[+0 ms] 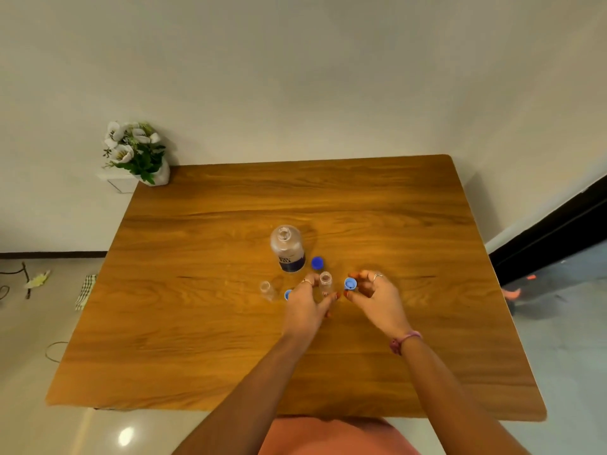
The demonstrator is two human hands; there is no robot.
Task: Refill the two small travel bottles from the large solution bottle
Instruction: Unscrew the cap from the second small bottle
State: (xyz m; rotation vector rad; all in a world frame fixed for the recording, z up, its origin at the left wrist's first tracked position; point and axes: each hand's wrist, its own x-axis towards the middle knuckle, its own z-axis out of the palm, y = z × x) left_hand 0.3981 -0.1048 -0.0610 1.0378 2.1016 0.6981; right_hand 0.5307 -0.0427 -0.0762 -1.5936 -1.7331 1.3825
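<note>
Just below the middle of the frame, a small travel bottle [325, 281] is steadied upright on the table [203, 323] by the curled fingers of the left hand [307, 305], while a light blue cap [350, 284] is pinched in the fingertips of the right hand [377, 298] just beside it. The cap appears to have been removed or to be about to be fitted; which cannot be told. Three bottles are counted: the uncapped large solution bottle [287, 247] above, and a second travel bottle [267, 289] to the left, also open. Three caps are counted: the held one, a darker blue cap [317, 263], and another cap [288, 294] partly hidden by the left hand. If filling remains, the large bottle must be lifted and tipped carefully into the narrow necks.
</note>
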